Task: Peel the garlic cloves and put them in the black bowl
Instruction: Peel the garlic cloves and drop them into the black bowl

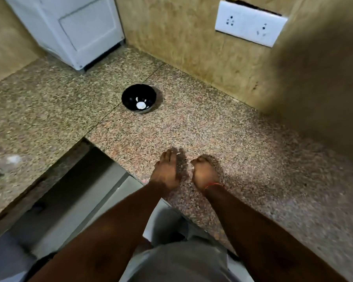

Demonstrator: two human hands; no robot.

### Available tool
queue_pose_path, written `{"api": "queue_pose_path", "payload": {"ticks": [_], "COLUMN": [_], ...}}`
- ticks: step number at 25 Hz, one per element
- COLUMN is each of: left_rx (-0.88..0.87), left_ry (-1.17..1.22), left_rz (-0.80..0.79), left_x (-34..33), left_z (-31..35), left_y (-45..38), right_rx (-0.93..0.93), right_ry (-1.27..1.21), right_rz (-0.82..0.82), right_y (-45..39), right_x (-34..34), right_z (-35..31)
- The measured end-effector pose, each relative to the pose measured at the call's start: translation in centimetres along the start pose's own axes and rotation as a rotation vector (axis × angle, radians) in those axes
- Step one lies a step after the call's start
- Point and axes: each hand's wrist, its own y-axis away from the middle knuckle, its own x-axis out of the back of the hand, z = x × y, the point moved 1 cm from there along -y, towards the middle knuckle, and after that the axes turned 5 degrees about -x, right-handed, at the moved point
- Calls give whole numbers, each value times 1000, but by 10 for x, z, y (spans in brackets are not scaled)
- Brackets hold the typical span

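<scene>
The black bowl [139, 98] stands on the granite counter [243, 159], far ahead of both hands, with one peeled white garlic clove [140, 105] lying in its bottom. My left hand [167, 170] rests on the counter near the front edge, back up and fingers stretched forward. A thin white sliver of garlic peel [178, 153] lies at its fingertips. My right hand [204, 172] sits just to the right, curled into a fist. A small white bit of a garlic clove [192, 168] shows at its thumb side; the rest is hidden inside the hand.
A white appliance [73, 31] stands at the back left corner. A white socket plate [250, 24] is on the wall at the back right. The counter forms an L, with a drop to the floor [69, 200] left of my arms.
</scene>
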Motion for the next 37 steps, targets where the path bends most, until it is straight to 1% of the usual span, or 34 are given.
{"api": "queue_pose_path", "payload": {"ticks": [3,5,7,9,12,14,16,18,20,23,27,29,33,37], "left_rx": [46,56,23,37,60,65,83,124,169,152,112,100,108,112], "left_ry": [74,65,60,119,138,120,77,51,31,-15,-39,-41,-21,-33], "left_rz": [13,5,43,85,71,52,72,88,81,85,103,123,125,130], "left_x": [-7,-10,-9,-3,13,26,43,62,80,92,96,96,98,95], "left_z": [-9,-20,-29,-33,-47,-67,-95,-123,-146,-178,-205,-207,-210,-209], "left_y": [-9,-13,-21,-28,-43,-53,-66,-77,-84,-93,-97,-98,-101,-101], "right_rx": [-49,-41,-24,-6,2,42,86,114,152,202,187,174,240,350], "right_ry": [-29,-46,-79,-175,-343,-455,-528,-550,-541,-498,-365,-345,-227,-134], "right_rz": [51,58,69,95,152,193,179,168,207,253,181,171,193,337], "right_y": [-7,-13,-24,-38,-65,-85,-113,-146,-180,-224,-270,-277,-268,-246], "right_x": [-8,-11,-10,-6,12,28,39,47,57,69,64,61,62,51], "right_z": [7,4,2,-6,-34,-62,-92,-121,-148,-183,-213,-217,-220,-205]}}
